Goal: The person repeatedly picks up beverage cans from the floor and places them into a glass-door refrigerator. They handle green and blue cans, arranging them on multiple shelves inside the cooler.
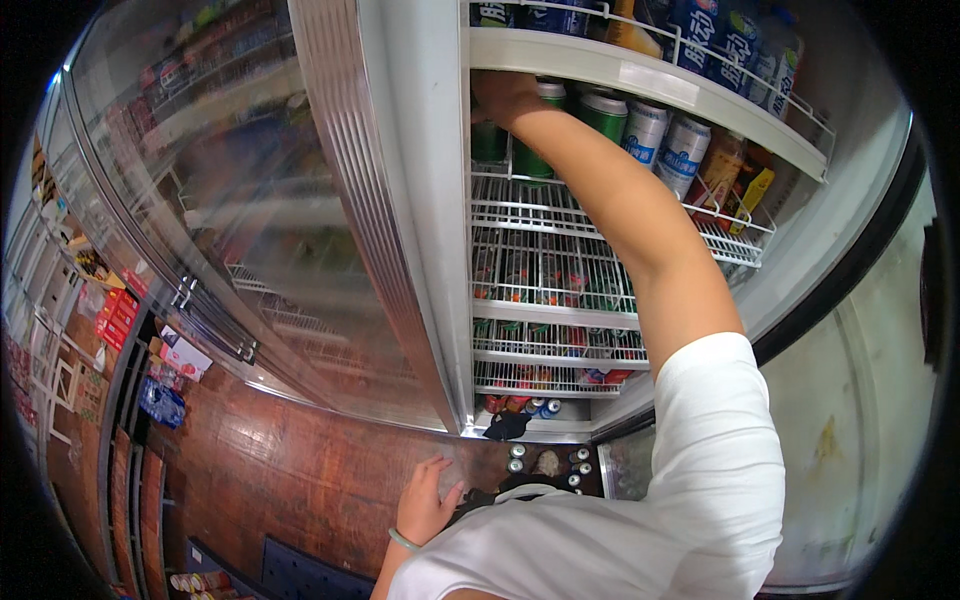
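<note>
My right arm reaches up into a glass-door drinks refrigerator. My right hand (504, 97) is in shadow at the left end of a wire shelf (540, 214), under the shelf above. A dark green can (489, 142) stands just below it; whether my fingers grip anything is hidden. Beside my wrist are a green can (531, 161) and another green can (604, 116). White-and-blue beer cans (682, 154) stand further right along that shelf. Low at my side hangs my left hand (427, 499), fingers apart and holding nothing, with a pale bangle (403, 539) on the wrist.
Blue-labelled bottles (694, 34) fill the shelf overhead. Cans (516, 457) stand on the wooden floor (300, 457) by my feet. The open refrigerator door (832, 420) is at my right, a glass door (262, 225) at my left. Boxes (184, 354) lie further left.
</note>
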The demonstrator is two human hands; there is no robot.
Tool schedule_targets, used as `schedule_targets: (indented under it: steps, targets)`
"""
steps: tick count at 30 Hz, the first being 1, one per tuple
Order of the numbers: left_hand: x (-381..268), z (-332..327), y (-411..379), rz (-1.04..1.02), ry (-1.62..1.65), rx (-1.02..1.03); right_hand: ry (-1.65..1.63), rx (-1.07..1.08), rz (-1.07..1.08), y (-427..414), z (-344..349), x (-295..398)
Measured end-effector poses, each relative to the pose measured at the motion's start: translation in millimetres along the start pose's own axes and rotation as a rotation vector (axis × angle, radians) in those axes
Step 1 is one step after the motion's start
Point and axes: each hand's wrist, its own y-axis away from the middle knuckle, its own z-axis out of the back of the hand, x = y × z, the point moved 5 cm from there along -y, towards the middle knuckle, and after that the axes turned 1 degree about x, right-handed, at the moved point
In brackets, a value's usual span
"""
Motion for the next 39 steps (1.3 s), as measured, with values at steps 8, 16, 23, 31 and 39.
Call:
schedule_targets:
  steps: [8,16,23,31,39]
  targets:
    - [12,-9,7,0.067,0.034,0.054,0.203,-0.165,0.088,-23,-21,3]
    - [8,-1,-8,0.048,0.015,0.036,0.063,-0.074,0.034,-39,-25,14]
    - [24,-5,5,0.095,0.003,-0.002,0.06,-0.034,-0.003,-43,-40,17]
    - [37,-5,22,0.142,0.002,-0.038,0.049,0.037,-0.039,-43,-56,5]
    - [75,-24,46,0.222,0.014,-0.05,-0.12,-0.01,-0.078,120,35,6]
